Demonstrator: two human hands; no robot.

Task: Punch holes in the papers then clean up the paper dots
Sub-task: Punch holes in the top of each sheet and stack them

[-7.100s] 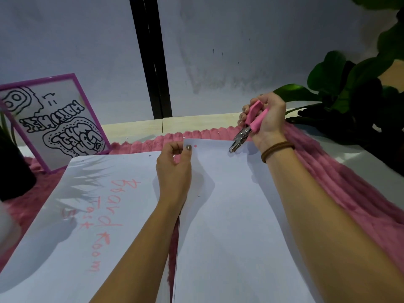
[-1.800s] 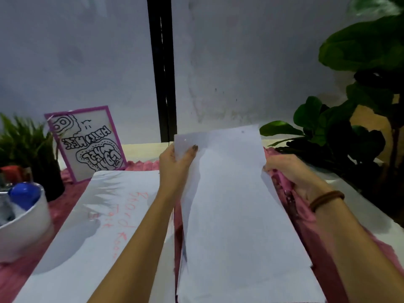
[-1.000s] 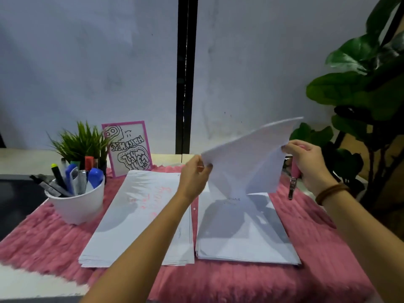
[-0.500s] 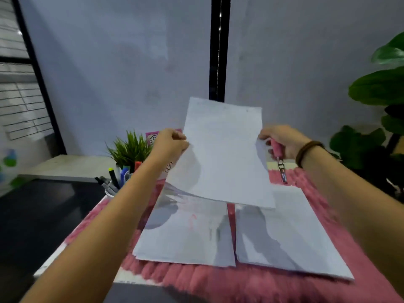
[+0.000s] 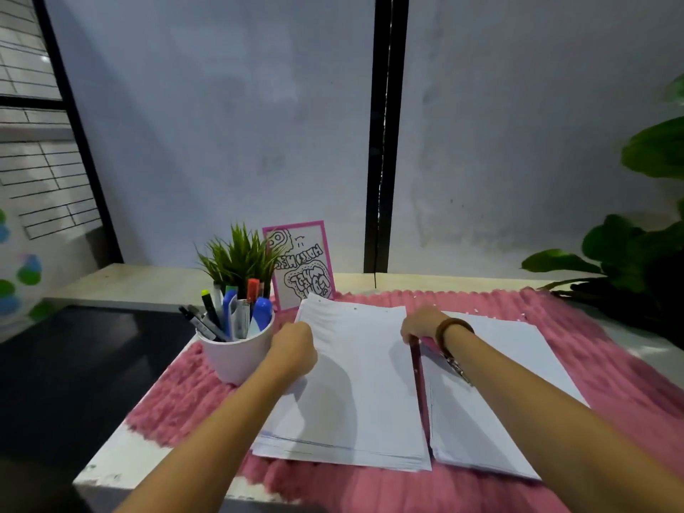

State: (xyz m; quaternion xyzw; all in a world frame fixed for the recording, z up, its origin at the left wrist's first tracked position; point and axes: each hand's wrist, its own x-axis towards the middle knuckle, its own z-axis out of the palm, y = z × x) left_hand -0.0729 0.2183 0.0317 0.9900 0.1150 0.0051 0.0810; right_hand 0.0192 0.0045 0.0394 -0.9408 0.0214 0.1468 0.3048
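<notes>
"Pink shag mat [image 5: 610,368] over the white table [image 5: 118,464]: noted," I say. "On it, two piles of white paper side by side, with a narrow strip of mat between them. Left stack [image 5: 355,394], right stack [image 5: 503,394]."

"Hands?" asks my bench partner.

"My left hand [image 5: 294,348] sits at the left edge of the left stack, fingers curled, knuckles toward me. The fingertips are hidden, so I cannot tell whether they pinch the top sheet or only rest on it. My right hand [image 5: 422,325] is at the right edge of the same stack, closed round the pink handle of the hole punch [image 5: 458,367]. Its metal nose pokes out under my wrist, over the right stack. Brown band [image 5: 453,327] on that wrist."

"Holes? Dots?"

"One small hole [image 5: 355,308] near the far edge of the left stack's top sheet. Paper dots [image 5: 477,311]: a few pale specks on the mat beyond the far edge of the right stack. Too small to count."

"Surroundings?"

"White cup [image 5: 237,361] of markers just beside the left stack, close to my left hand; touching or not, I cannot tell. Behind it stand a small spiky green plant [image 5: 240,257] and a pink-framed card [image 5: 301,268] with black doodle lettering. Big dark leaves [image 5: 644,253] at far right."
</notes>
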